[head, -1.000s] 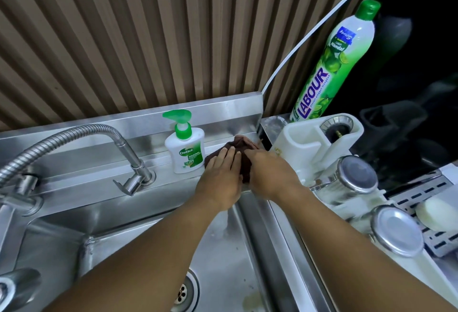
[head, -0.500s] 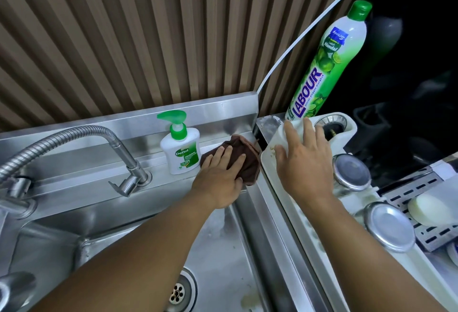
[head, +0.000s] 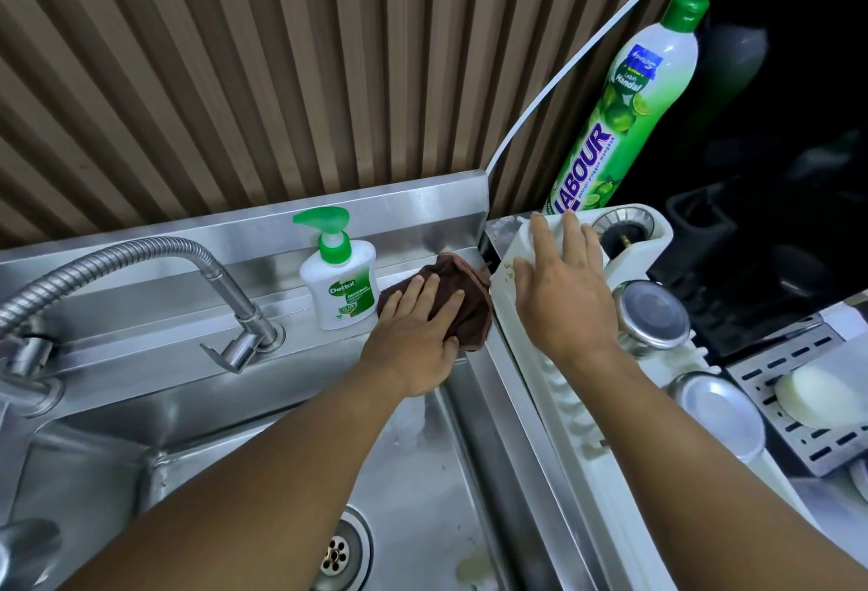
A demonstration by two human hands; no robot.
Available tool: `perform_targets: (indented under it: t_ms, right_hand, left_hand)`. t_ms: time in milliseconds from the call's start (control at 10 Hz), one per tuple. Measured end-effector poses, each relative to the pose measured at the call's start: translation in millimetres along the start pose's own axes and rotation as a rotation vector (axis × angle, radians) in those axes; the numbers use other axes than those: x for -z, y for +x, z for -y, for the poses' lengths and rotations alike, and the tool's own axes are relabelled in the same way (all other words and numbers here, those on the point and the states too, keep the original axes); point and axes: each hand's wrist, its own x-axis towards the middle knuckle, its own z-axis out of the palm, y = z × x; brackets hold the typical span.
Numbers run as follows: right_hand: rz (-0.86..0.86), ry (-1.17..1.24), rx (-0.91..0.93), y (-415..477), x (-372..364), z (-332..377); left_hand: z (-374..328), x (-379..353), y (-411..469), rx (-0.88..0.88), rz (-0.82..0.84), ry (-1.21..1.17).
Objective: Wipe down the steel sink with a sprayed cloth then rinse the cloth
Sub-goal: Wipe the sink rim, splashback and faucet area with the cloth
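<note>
Soft, floppy cloth (head: 474, 308) is pinned flat by the straight-fingered left hand (head: 413, 337), probably best bunched at its middle, while the rack (head: 561, 407) is touched by the spread, empty right hand (head: 559, 299).

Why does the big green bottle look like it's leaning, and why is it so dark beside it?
Head view: the wide-angle lens bends things near the edges, so the green bottle looks tilted; the space beside it is barely lit; the steel sink shows glare.

Soap pump (head: 339, 282) stands left of tall detergent bottle (head: 624, 111)
</note>
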Motion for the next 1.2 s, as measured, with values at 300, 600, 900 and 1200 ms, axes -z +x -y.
perform_targets:
  t_ms: [300, 600, 900, 1200]
  right_hand:
    - [-0.058, 0.008, 0.028, 3, -5, -9]
    - [-0.031, 0.066, 0.063, 6, 3, -16]
    - [-0.012, 0.02, 0.099, 6, 3, -18]
    - [-0.114, 0.016, 0.138, -2, -3, -11]
  left_hand:
    - [-1, 2, -1, 0.003, 0.01, -0.007]
    - [-1, 1, -1, 0.009, 0.006, 0.0]
    - [-4, 2, -1, 0.021, 0.013, -0.01]
    - [-24, -3, 18, 0.076, -0.076, -0.042]
